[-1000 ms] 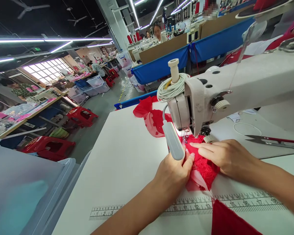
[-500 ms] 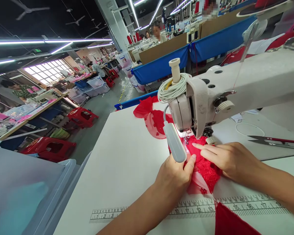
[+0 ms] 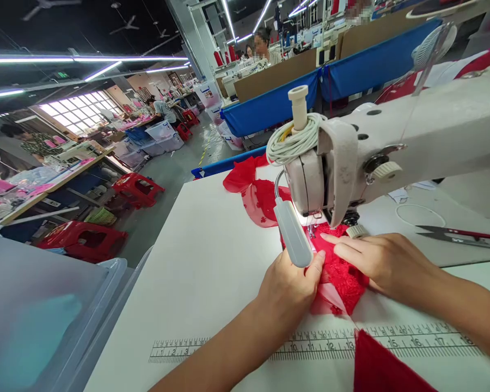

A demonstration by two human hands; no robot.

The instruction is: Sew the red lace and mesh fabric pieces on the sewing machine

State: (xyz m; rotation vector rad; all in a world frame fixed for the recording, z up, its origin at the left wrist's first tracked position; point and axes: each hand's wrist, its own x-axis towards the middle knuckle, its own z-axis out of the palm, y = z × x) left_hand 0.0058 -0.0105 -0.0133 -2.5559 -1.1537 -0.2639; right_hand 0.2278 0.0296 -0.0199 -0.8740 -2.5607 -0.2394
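Note:
A piece of red lace fabric (image 3: 345, 280) with a sheer part lies under the presser foot (image 3: 311, 231) of a white sewing machine (image 3: 306, 188). My left hand (image 3: 288, 286) is closed at the fabric's left edge, its thumb on top; the other fingers are partly hidden behind a small grey lamp (image 3: 293, 234). On the right side of the fabric, my right hand (image 3: 386, 261) lies with fingers stretched out, the index fingertip close to the presser foot. More red sheer fabric (image 3: 261, 201) spreads out behind the needle area.
Thread snips (image 3: 459, 235) lie right of the machine. A printed ruler (image 3: 330, 347) runs along the table's front, with a dark red fabric piece (image 3: 386, 367) over it. Translucent bins (image 3: 44, 305) stand at left, near red stools (image 3: 81, 242). Other people sit at machines farther back.
The view has shifted slightly, so the machine appears a little farther right and higher. Both hands keep nearly the same place on the red lace fabric.

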